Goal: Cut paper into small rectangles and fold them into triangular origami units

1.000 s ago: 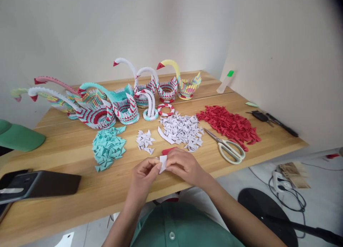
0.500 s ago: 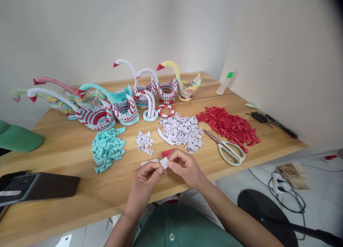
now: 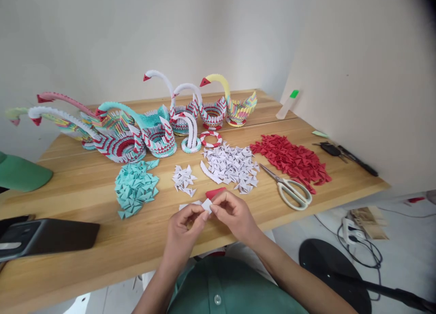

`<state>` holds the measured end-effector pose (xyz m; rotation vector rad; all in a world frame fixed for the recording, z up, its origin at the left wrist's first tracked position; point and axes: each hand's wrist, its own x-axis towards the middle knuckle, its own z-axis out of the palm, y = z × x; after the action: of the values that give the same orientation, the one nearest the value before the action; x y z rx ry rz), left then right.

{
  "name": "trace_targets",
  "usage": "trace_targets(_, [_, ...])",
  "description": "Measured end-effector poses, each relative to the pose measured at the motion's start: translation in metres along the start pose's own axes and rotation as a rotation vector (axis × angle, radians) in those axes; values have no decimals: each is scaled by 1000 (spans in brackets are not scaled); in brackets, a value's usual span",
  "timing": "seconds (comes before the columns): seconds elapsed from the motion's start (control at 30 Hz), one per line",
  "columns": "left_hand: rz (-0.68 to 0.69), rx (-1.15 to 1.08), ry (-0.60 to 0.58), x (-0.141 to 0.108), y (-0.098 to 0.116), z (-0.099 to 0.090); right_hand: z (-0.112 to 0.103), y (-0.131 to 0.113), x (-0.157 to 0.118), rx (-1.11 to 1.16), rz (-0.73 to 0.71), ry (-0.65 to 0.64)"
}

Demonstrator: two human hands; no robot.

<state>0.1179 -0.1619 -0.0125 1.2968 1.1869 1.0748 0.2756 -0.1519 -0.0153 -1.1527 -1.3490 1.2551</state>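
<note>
paper [image 3: 207, 205] between the hands [image 3: 235, 212] looks small, white and straight-edged.

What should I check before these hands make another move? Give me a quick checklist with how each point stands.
1. White paper held by left hand and right hand: ok.
2. Paper's edges lined up: cannot tell, too small.
3. Scissors lying away from both hands: ok.
4. Teal pile apart from small white pile: ok.
5. White pieces all in one pile: not ok, there's also a large white pile.
</note>
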Motion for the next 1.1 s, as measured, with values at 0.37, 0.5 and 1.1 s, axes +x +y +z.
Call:
trace_targets(0.37, [180,339,-75,2,4,-7,-15,-17,3,-333,-344,-159])
trace_targets(0.5, [285,440,-40,1,10,-6,-15,-23,5,-406,-450,-139])
trace_targets(1.1, [291,300,101,-9,2,13,6,-11,-6,-82,-286,39])
